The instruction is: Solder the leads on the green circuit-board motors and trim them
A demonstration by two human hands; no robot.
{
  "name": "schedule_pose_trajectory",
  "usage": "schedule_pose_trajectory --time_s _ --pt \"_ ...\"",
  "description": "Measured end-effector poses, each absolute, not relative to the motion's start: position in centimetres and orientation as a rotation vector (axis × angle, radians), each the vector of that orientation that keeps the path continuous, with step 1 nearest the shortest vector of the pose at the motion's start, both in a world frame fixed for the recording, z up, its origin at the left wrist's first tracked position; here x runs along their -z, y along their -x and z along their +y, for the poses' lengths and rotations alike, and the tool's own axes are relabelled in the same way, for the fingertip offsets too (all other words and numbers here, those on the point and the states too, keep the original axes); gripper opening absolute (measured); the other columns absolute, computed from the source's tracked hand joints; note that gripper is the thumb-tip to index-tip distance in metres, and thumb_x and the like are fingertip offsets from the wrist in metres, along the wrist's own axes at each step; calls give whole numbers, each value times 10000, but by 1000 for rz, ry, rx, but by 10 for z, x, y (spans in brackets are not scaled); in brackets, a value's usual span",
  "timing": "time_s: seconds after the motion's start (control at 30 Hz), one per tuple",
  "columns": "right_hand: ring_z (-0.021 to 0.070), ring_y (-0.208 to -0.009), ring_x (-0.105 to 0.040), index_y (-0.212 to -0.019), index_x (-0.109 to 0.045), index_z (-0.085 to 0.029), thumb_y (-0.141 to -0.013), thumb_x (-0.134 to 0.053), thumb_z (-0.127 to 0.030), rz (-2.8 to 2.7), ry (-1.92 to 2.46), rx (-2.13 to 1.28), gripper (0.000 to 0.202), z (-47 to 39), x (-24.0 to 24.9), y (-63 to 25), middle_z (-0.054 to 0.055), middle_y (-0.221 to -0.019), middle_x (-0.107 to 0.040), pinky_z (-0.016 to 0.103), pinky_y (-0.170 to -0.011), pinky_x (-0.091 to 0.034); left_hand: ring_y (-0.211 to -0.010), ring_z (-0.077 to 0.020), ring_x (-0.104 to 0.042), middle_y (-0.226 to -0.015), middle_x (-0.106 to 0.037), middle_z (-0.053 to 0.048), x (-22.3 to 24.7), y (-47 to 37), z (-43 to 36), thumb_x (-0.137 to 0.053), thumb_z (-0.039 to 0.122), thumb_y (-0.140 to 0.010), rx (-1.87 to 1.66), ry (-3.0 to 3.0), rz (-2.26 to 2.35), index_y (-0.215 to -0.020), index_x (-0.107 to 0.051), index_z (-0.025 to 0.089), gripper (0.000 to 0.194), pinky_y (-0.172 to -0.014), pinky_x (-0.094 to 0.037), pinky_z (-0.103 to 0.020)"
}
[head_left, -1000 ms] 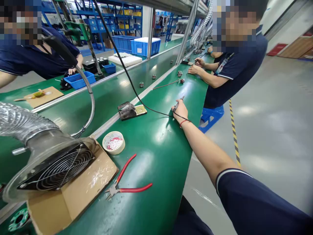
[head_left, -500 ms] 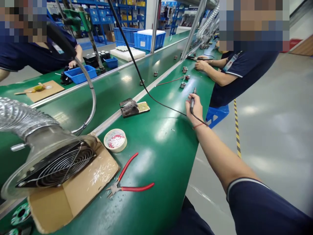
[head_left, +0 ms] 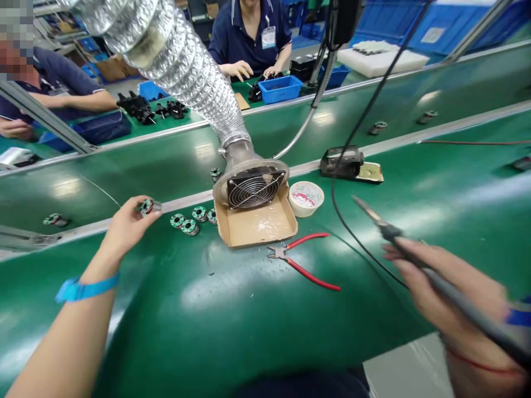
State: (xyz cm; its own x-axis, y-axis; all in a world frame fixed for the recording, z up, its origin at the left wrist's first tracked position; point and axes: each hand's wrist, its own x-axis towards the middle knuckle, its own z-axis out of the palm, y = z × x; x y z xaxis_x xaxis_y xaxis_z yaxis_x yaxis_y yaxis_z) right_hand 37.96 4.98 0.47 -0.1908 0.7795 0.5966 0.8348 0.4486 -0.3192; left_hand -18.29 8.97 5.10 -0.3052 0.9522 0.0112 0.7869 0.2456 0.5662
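Observation:
Between the thumb and fingers of my left hand (head_left: 130, 224) is a small motor stator (head_left: 148, 207) with a green top, lifted at the left of the bench. Several similar stators (head_left: 189, 226) stand on the green bench just right of that hand. My right hand (head_left: 443, 282), somewhat blurred, grips a soldering iron (head_left: 409, 251) by its dark handle, tip pointing up and left. Diagonal cutters (head_left: 282, 253) with red handles lie spread on the bench between my hands. Behind them sits a cardboard tray (head_left: 257, 226) with bright wire clippings in it.
A fume fan (head_left: 255, 190) on a silver duct (head_left: 199, 72) stands over the tray. Right of it are a tape roll (head_left: 306, 200) and an iron stand (head_left: 342, 163) with a sponge. A black cable (head_left: 336, 193) hangs across the bench. Co-workers sit beyond the divider.
The view has swung left. My left hand has come into view holding a stator. My right hand, still on the soldering iron, is now nearer, its tip pointing left.

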Motion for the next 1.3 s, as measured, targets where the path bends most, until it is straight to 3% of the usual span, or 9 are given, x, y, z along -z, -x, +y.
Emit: schedule_pose_trajectory --time_s 0.23,0.33,0.5,0.63,0.83,0.93,1.1,1.2,1.3 --pt "217 -894 -743 -1370 -582 -195 -1021 -567 -248 -2345 1099 7 354 92 -1 -308 96 -1062 -711 329 -742 -614 -829 -182 -609 -1044 -690 -76 -5 140 2 -697 524 -858 -487 -1745 1985 -1161 -665 167 469 -735 -492 -277" --pt "190 -848 -713 -1309 -606 -178 -1024 -568 -239 -2331 1080 -71 295 89 -4 -306 77 -1009 -698 302 -754 -589 -931 -202 -629 -1110 -668 -94 4 122 -5 -646 515 -879 -422 -1779 1936 -1171 -670 172 451 -798 -506 -300" --pt "188 -856 -703 -1291 -620 -212 -1011 -585 -245 -2154 1181 -59 284 64 -14 -289 66 -978 -701 295 -771 -583 -688 -107 -524 -1074 -688 -80 -22 149 30 -658 601 -824 -613 -1590 1859 -1298 -625 126 672 -653 -477 -244" --pt "181 -882 -699 -1319 -607 -200 -996 -592 -188 -1975 1185 -52 323 52 -3 -266 67 -1004 -698 302 -796 -590 -998 -190 -628 -1178 -690 -125 -33 176 114 -569 482 -897 -783 -1541 2069 -1271 -633 86 549 -936 -523 -318" --pt "186 -898 -681 -1280 -617 -155 -956 -591 -94 -1976 1083 48 331 63 12 -264 91 -1003 -686 300 -810 -583 -1299 -272 -598 -1494 -574 -174 -13 162 237 -765 325 -749 -580 -1724 2035 -1498 -532 105 815 -1153 -452 -356" --pt "173 -868 -680 -1269 -622 -176 -951 -577 -77 -1949 1121 -9 336 68 12 -268 79 -987 -684 286 -781 -587 -1215 -251 -630 -1381 -662 -136 -17 152 247 -780 363 -770 -487 -1789 1985 -1311 -668 93 615 -1084 -479 -307" --pt "157 -868 -683 -1275 -613 -190 -961 -549 -69 -1908 1147 -62 343 71 12 -268 62 -979 -683 274 -791 -590 -1006 -164 -584 -1185 -684 -59 -36 176 197 -650 579 -920 -488 -1790 2104 -1250 -613 118 568 -842 -446 -211" --pt "152 -892 -684 -1268 -615 -191 -962 -548 -76 -1910 1129 -116 334 68 9 -267 59 -995 -689 264 -808 -587 -818 -137 -541 -930 -615 -27 -38 198 146 -658 605 -916 -432 -1666 2278 -1104 -575 142 506 -725 -378 -192" --pt "161 -910 -685 -1261 -626 -193 -962 -555 -89 -1917 1107 -187 324 63 5 -268 64 -1006 -692 274 -819 -585 -736 -133 -516 -846 -549 -9 -37 204 89 -639 556 -942 -326 -1569 2356 -1110 -557 158 440 -699 -369 -205"
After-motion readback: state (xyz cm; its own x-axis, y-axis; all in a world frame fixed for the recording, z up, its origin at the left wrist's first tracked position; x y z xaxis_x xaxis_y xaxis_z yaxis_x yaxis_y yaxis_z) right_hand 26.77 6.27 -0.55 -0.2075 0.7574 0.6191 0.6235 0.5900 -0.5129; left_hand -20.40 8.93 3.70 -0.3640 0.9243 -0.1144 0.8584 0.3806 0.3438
